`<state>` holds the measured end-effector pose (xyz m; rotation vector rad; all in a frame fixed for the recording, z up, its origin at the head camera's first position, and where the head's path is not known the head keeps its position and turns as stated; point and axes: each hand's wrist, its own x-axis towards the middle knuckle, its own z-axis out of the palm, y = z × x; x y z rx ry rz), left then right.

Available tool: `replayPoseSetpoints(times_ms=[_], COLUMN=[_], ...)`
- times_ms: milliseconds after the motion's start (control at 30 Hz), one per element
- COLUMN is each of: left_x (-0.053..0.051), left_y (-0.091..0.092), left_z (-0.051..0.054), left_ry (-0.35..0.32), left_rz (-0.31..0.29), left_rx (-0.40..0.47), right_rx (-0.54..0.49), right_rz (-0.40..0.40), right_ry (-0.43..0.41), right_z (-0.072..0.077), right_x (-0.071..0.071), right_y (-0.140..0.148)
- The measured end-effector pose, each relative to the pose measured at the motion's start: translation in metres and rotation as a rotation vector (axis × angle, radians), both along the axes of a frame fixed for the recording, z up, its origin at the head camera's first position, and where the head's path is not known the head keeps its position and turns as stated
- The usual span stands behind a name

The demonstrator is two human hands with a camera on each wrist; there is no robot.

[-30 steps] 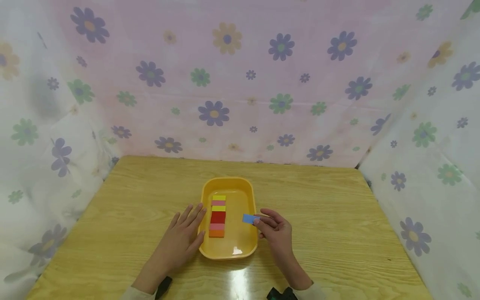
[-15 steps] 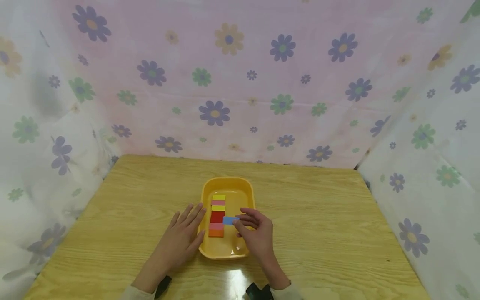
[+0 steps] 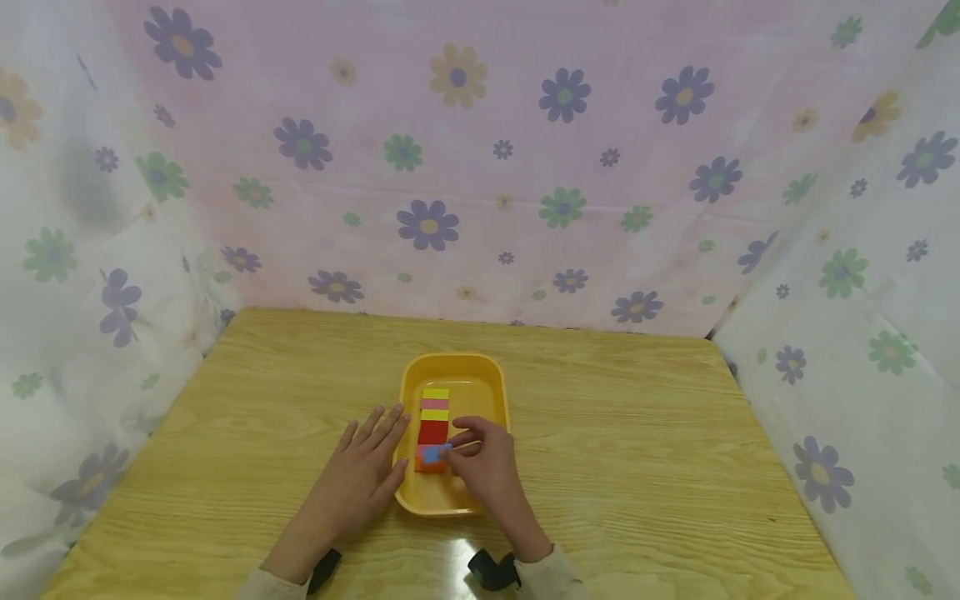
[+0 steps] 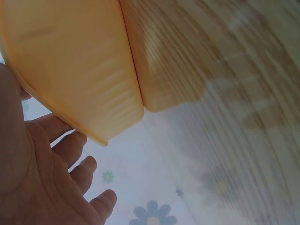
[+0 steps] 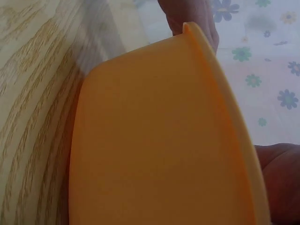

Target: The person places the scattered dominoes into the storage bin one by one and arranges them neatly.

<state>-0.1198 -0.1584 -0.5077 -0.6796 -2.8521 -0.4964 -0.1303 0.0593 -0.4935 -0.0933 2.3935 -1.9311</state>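
A yellow tray (image 3: 454,357) sits on the table, with a column of flat coloured blocks along its left side. From the far end they run yellow, pink, yellow, red (image 3: 432,431), pink and orange (image 3: 429,467). My right hand (image 3: 487,467) reaches over the right rim and pinches a blue rectangular block (image 3: 432,455) between thumb and fingers, above the pink and orange end. Whether the blue block touches them, I cannot tell. My left hand (image 3: 360,471) rests at the left rim, fingers straight; the left wrist view shows its fingertips against the tray wall (image 4: 79,70).
The wooden table (image 3: 637,433) extends around the tray on every side. A flowered cloth (image 3: 480,167) hangs behind it and along both sides. Dark wrist-camera mounts (image 3: 493,571) sit at both wrists. The tray's side blocks the blocks from the right wrist view.
My right hand has carried the blue block leftward from the tray's right rim to above the near end of the column. The left hand and the column have stayed in place.
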Motion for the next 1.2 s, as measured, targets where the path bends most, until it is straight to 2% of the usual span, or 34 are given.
replayPoseSetpoints(times_ms=[133,400,500,633,900,1067,1200], left_x=[0.001,0.001,0.000,-0.001,0.000,0.000,0.001], left_y=[0.000,0.000,0.000,0.000,0.001,0.001,0.002], left_z=[0.001,0.001,0.000,-0.002,-0.002,-0.001,0.000], left_ry=[0.010,-0.001,-0.002,0.000,0.000,0.011,-0.007], left_rz=[-0.005,-0.003,-0.005,-0.005,0.001,0.000,0.003], left_rx=[0.007,-0.002,0.002,0.007,0.011,0.014,0.012], right_rx=[0.078,0.393,0.460,0.484,0.484,0.480,0.473], right_rz=[0.027,0.067,0.088,0.095,0.063,0.061,0.059], right_ry=[-0.031,-0.109,-0.135,-0.151,-0.113,-0.131,-0.156], right_z=[-0.002,-0.005,-0.005,-0.006,-0.007,-0.006,-0.006], right_x=[-0.001,-0.004,-0.005,-0.006,-0.008,-0.009,-0.010], right_y=[-0.002,-0.005,-0.005,-0.008,-0.011,-0.012,-0.012])
